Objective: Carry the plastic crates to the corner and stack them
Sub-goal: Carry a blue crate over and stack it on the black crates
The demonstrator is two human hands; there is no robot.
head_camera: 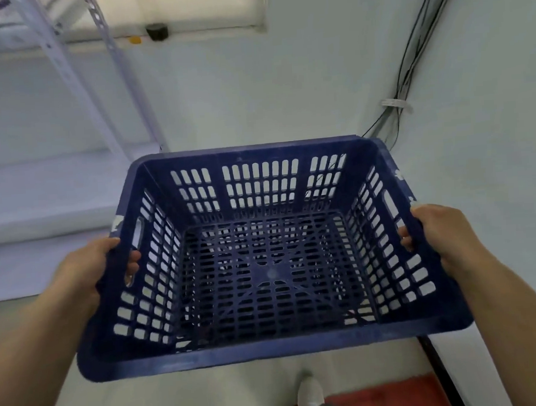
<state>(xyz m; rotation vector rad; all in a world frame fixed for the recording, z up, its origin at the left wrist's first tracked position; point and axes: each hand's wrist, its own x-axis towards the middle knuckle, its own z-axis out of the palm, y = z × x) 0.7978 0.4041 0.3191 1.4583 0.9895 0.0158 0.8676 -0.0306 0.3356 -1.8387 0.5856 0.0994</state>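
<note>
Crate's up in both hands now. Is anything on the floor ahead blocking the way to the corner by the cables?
Nothing visible does. The blue crate is gripped by the left hand and right hand, and the pale floor beyond it looks bare up to the cables. The shelving rack stands off to the left. The crate itself hides the floor beneath it.

Crate (264, 259) btwn hands; shelf rack (64, 74) left, cables (409, 68) right.

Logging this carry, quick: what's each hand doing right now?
Left hand: grips the blue crate by its side handle slot.
Right hand: grips the opposite handle slot.
</note>
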